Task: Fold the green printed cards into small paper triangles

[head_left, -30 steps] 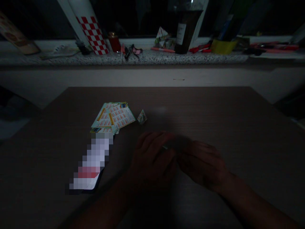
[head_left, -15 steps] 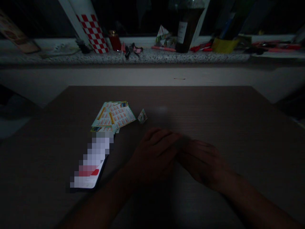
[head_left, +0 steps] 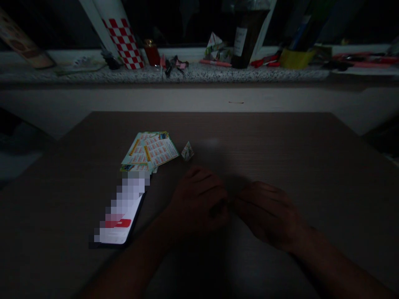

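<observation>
Both hands are low over the middle of the dark wood table (head_left: 268, 141), fingertips almost meeting. My left hand (head_left: 202, 199) is closed, its fingers curled in. My right hand (head_left: 264, 209) is closed too, with its fingers pressed together and pointing at the left hand. Something tiny may sit between the fingertips, but it is too dark to make out. Just beyond the left hand stands a small folded paper piece (head_left: 187, 152). Left of that lie several printed paper cards (head_left: 160, 149), overlapping in a loose stack.
A phone (head_left: 124, 214) with a lit, partly blurred screen lies left of my left arm. Along the granite windowsill (head_left: 187, 75) stand a red-and-white checkered tube (head_left: 126, 43), a red bottle (head_left: 151, 52), a dark labelled bag (head_left: 245, 41) and a yellow container (head_left: 296, 59).
My left hand has drawn slightly back to the left and its fingers have curled more. A narrow gap now shows between the two hands. The cards and phone lie as before.
</observation>
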A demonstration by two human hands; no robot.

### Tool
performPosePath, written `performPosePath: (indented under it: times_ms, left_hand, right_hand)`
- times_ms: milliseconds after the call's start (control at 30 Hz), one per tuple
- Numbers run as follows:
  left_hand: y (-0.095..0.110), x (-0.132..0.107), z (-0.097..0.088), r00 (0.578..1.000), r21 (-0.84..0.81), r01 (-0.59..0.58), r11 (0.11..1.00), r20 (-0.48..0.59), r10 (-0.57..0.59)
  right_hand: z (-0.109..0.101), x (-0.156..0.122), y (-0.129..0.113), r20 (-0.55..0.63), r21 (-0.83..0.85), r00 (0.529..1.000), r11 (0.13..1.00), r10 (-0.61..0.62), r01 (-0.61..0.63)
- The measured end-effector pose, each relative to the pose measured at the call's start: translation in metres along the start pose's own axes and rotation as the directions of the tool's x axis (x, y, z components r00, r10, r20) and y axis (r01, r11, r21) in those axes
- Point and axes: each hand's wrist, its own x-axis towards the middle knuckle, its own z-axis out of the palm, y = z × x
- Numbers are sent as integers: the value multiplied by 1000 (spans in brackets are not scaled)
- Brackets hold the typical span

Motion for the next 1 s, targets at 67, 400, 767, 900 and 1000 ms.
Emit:
performPosePath:
  times_ms: [67, 400, 767, 900, 1000]
  left_hand:
    - [-2, 0, -2, 1000, 1, 7, 1000, -22, -7]
    - [-17, -4, -17, 987, 6, 108, 994, -121, -107]
    - [-13, -19, -1, 885, -329, 418, 847, -64, -461]
    - [-15, -22, 8, 800, -481, 536, 694, 25, -600]
    - [-13, -20, 12, 735, -560, 587, 585, 64, -675]
  right_hand:
    - [-1, 1, 1, 4, -40, 997, 996, -76, 76]
    - [-9, -4, 10, -117, -121, 986, 987, -121, 106]
    - [-8, -2, 10, -233, 131, 955, 979, 182, -155]
    - [0, -7, 13, -282, 279, 882, 912, 377, -300]
    - [7, -10, 15, -267, 371, 843, 858, 466, -357]
